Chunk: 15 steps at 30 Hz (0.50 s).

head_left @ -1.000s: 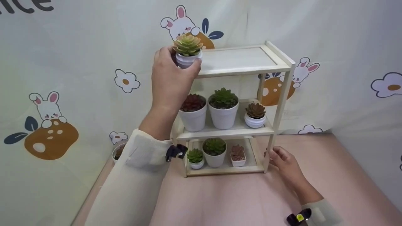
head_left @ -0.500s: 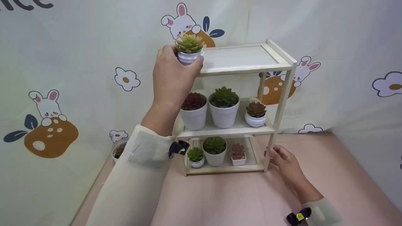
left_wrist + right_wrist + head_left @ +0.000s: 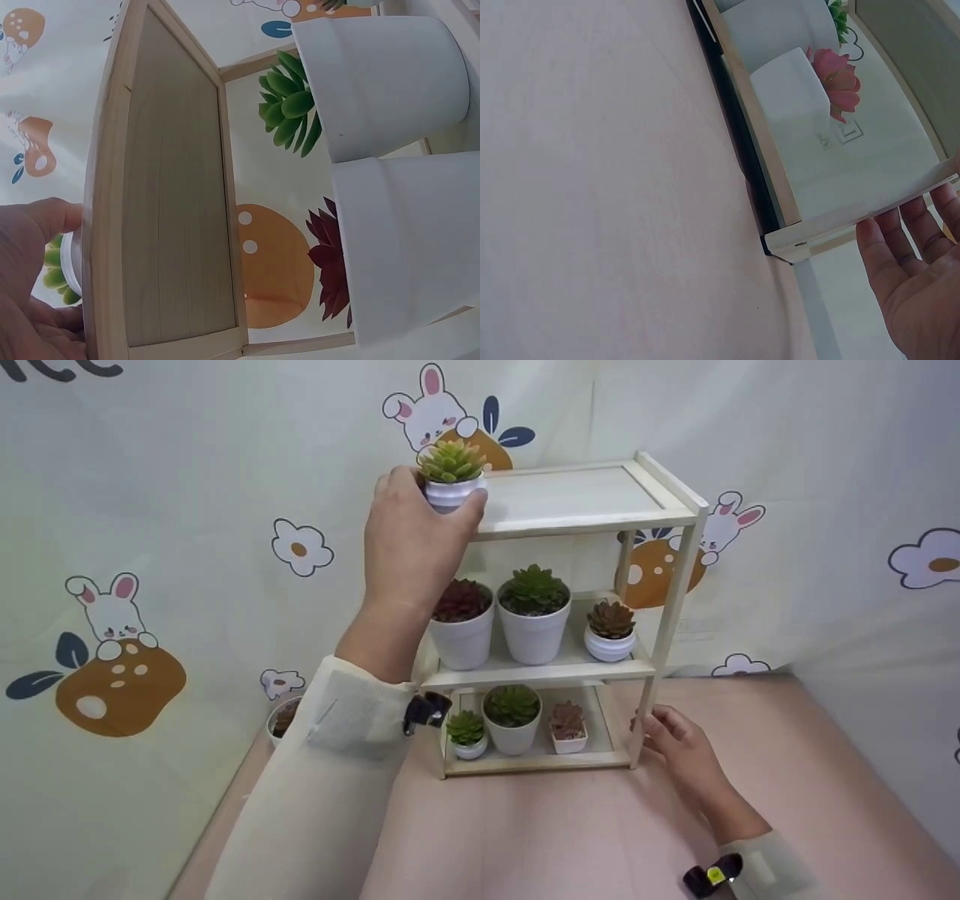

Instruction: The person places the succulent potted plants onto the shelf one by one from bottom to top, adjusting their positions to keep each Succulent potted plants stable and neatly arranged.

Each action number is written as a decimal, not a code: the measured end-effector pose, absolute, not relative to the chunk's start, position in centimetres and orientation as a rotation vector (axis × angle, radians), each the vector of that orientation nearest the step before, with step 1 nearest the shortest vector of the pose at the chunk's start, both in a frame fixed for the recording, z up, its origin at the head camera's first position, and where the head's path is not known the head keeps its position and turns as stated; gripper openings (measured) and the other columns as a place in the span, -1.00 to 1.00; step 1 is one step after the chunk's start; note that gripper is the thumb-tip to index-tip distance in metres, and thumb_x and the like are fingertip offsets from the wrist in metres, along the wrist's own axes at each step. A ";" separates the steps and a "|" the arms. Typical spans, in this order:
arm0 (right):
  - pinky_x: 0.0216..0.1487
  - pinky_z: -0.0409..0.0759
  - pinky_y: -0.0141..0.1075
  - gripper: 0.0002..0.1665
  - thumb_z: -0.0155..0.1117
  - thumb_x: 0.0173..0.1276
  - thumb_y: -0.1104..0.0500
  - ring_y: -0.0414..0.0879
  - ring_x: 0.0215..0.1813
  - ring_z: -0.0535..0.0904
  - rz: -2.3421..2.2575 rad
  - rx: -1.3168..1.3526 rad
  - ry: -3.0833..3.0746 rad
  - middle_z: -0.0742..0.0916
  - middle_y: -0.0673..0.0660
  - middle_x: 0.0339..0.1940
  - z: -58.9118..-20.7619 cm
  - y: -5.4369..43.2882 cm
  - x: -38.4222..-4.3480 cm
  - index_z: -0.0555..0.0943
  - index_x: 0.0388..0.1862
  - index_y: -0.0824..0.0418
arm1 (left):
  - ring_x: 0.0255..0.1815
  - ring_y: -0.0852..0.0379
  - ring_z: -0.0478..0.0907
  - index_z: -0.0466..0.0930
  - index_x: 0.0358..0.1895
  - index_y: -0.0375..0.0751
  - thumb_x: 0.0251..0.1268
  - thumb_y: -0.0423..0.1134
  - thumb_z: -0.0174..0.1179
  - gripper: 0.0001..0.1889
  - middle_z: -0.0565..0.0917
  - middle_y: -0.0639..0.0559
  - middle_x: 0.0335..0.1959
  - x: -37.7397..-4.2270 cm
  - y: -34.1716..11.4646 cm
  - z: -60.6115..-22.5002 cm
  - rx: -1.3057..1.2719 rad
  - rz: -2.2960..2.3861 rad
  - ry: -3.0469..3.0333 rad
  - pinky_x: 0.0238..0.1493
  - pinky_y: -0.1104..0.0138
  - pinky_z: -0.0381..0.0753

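Observation:
My left hand (image 3: 416,540) grips a small white ribbed pot with a yellow-green succulent (image 3: 452,465) at the left end of the wooden shelf's (image 3: 585,526) top board. The left wrist view shows this pot partly hidden behind the board edge; whether its base touches the board I cannot tell. Low on the shelf's right front post, my right hand (image 3: 686,754) holds the post, fingertips against its outer side (image 3: 870,232) and a bit of thumb showing across it. On the middle tier stand a red succulent (image 3: 461,634), a green one (image 3: 534,630) and a small brown one (image 3: 610,634).
The bottom tier bears a small green succulent (image 3: 466,735), a larger green one (image 3: 513,724) and a pinkish one in a square pot (image 3: 568,727). Another potted plant (image 3: 283,720) stands behind my left sleeve. A printed cloth (image 3: 187,472) hangs behind the pink table (image 3: 525,840).
My left hand and the potted succulent have shifted slightly right against the shelf top, then stayed there. My right hand has kept its place on the post.

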State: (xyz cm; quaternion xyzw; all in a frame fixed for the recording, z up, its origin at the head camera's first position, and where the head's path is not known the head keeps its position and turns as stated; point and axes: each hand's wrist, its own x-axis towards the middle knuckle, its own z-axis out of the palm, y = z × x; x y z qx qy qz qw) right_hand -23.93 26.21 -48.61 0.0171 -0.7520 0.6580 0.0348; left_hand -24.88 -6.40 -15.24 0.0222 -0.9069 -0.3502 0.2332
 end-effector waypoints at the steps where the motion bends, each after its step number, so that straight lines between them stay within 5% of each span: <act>1: 0.23 0.70 -0.35 -0.48 0.11 0.67 0.08 -0.25 0.13 0.68 2.014 0.055 -2.320 0.72 0.23 0.12 -48.6 26.2 -23.9 0.45 0.34 0.48 | 0.34 0.13 0.51 0.37 0.45 -0.21 0.35 0.26 0.28 -0.21 0.53 -0.02 0.32 -24.9 -6.4 -15.3 0.055 -0.958 -2.485 0.46 0.36 0.49; 15: 0.22 0.70 -0.35 -0.46 0.12 0.66 0.06 -0.26 0.11 0.70 1.996 0.051 -2.325 0.69 0.35 0.19 -48.5 26.1 -23.9 0.46 0.36 0.45 | 0.43 0.10 0.42 0.33 0.47 -0.20 0.37 0.21 0.31 -0.21 0.48 -0.06 0.38 -23.5 -6.5 -16.4 0.006 -0.950 -2.375 0.55 0.35 0.38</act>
